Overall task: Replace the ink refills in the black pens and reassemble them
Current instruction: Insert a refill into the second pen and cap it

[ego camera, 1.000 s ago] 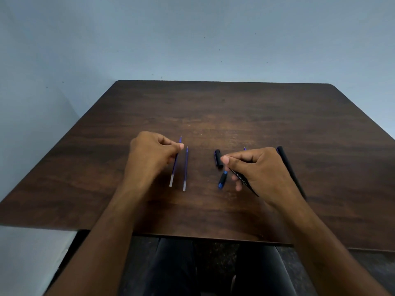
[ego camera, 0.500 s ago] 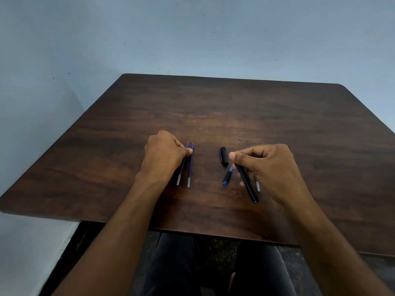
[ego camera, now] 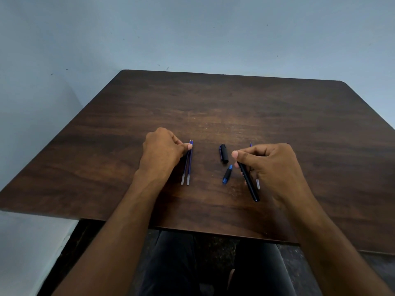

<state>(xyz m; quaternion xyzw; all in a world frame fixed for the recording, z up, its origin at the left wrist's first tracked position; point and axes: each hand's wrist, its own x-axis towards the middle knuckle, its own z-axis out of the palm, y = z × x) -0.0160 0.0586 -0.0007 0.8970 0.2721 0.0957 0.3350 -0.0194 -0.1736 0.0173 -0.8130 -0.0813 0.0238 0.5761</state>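
Two blue refills point(ego camera: 188, 165) side by side on the table point(ego camera: 299, 129), far ends touched by the left hand point(ego camera: 162, 152), thumb tip and curled fingers pressed to them near the tips; whether truly pinched or merely steadied, cannot tell. Black pen barrel point(ego camera: 249, 182) pinched in the right hand point(ego camera: 271, 167) between thumb and forefinger at its far end, near end slanting down toward the table edge, resting on or just above the wood. Third refill point(ego camera: 258, 183) mostly hidden under that same hand, only its point beyond the knuckles and its clear tail beside the barrel showing. Just left of the right grip, between the two hands: black cap point(ego camera: 223, 153) and, nearer, small blue-tipped nose piece point(ego camera: 227, 174), both loose and apart from each other.

Likely step: picking a fresh refill for the held barrel. Risks: rolling refills if nudged from the left grip, spent and fresh refills mixed up given identical looks, nose piece or cap knocked away by the swinging barrel end, bent refill if fed in off-axis.
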